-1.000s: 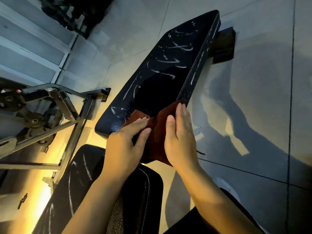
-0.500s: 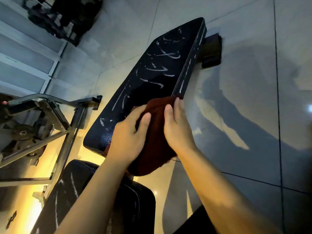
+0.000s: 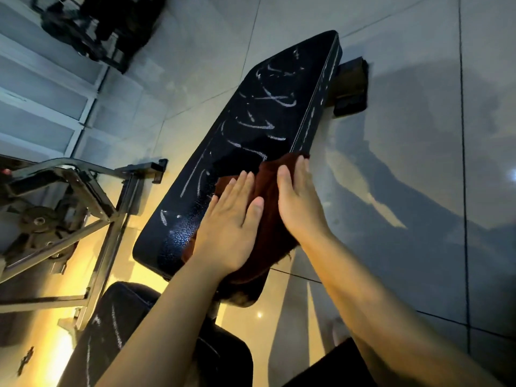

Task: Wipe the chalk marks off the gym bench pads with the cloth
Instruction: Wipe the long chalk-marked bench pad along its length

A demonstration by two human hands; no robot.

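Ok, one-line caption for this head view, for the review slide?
Both hands, left hand and right hand, press a brown cloth flat on the chalk-streaked long bench pad.

a gym: padded bench (image 3: 251,152), steel frame (image 3: 92,208), weight plates (image 3: 39,219).

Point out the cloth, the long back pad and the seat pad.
cloth (image 3: 269,208): head view, on the brown fabric showing between the two hands.
long back pad (image 3: 279,118): head view, on its chalk-marked top surface.
seat pad (image 3: 117,325): head view, on its dark top near a chalk streak.
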